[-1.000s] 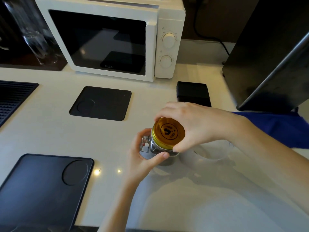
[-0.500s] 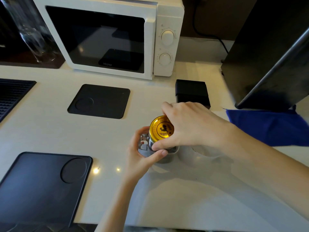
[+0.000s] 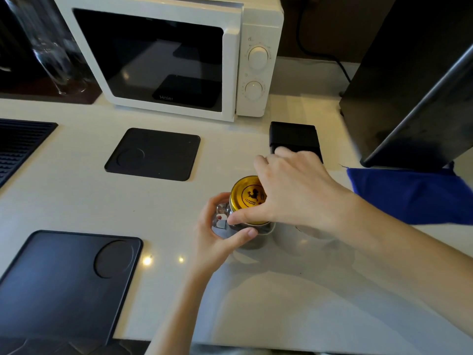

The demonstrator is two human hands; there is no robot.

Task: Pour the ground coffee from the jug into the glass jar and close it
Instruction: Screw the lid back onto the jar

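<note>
Near the counter front edge lies a black tray. Toward the right-middle, the left hand wraps around the glass jar, while the right hand pinches its yellow lid. Behind them sits a black box, then the microwave at the back edge

The right hand covers the far side of the yellow lid and most of the jug behind the glass jar. The lid's printed emblem is too small to read. The blue cloth runs off the right edge.
</note>
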